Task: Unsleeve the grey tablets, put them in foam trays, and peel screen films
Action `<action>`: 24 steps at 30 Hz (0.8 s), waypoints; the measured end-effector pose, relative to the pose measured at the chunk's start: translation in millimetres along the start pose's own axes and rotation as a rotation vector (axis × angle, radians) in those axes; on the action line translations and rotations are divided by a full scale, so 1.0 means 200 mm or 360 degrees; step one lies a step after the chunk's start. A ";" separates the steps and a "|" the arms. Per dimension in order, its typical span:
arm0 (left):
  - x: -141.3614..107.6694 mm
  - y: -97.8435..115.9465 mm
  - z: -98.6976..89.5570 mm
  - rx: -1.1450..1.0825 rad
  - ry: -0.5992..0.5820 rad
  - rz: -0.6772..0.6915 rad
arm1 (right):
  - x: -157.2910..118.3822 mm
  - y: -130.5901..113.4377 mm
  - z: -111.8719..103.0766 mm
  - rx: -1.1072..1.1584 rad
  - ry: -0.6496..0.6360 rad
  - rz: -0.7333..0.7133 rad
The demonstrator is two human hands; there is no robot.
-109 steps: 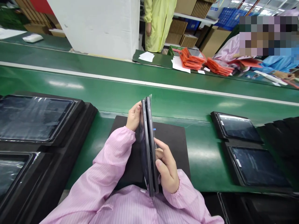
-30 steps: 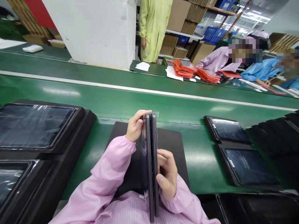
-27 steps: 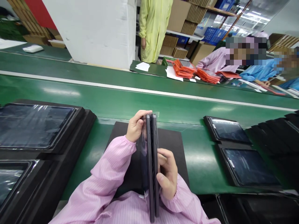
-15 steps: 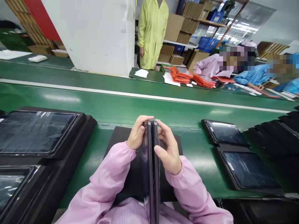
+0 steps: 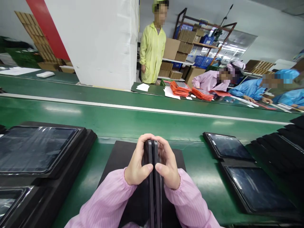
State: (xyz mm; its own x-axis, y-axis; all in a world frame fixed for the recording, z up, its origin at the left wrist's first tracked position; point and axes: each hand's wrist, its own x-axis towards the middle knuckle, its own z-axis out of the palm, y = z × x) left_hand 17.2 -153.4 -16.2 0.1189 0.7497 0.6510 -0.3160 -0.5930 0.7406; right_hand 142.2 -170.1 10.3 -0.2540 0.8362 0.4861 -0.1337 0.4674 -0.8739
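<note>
Two dark tablets stand on edge side by side in front of me, seen edge-on. Around the left tablet [image 5: 149, 177] my left hand [image 5: 140, 161] is closed, thumb along its near edge and fingers over the far end. My right hand [image 5: 167, 163] grips the right tablet [image 5: 156, 180] the same way, with its thumb on the edge. The fingertips of both hands meet at the far end. A thin dark gap runs between the two tablets. Beneath them lies a black foam pad [image 5: 120, 158] on the green bench.
Tablets in black foam trays lie at left [image 5: 38, 148] and at right [image 5: 257, 186]. Black foam pieces [image 5: 273, 148] are stacked far right. Across the green conveyor [image 5: 114, 122], co-workers sit by orange sleeves [image 5: 179, 88]; a person in yellow [image 5: 153, 52] stands behind.
My left hand has moved its thumb down onto the tablet's edge, and both hands have closed in around the far end. The camera view has tilted up a little.
</note>
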 end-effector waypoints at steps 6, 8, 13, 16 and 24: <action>-0.03 0.03 0.02 -0.0143 -0.0034 -0.0090 | -0.02 -0.01 0.03 0.0007 -0.0011 -0.0030; -0.02 0.04 0.01 -0.0147 -0.0059 -0.0081 | -0.02 -0.01 0.03 0.0020 -0.0012 -0.0016; -0.01 0.03 -0.01 -0.0192 -0.0280 -0.0026 | -0.04 -0.02 0.00 0.0022 -0.0095 -0.0031; -0.02 0.04 -0.01 -0.0180 -0.0340 -0.0054 | -0.05 -0.02 -0.01 -0.0001 -0.0165 -0.0056; -0.03 0.07 0.00 -0.0241 -0.0344 -0.0137 | -0.06 -0.03 -0.02 -0.0014 -0.0187 -0.0015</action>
State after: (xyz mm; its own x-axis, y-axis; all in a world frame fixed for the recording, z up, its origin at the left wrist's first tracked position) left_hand 13.0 -165.9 -9.3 0.3446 0.7057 0.6191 -0.4311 -0.4669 0.7721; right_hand 150.0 -181.4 10.6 -0.3635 0.7926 0.4896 -0.1285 0.4778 -0.8690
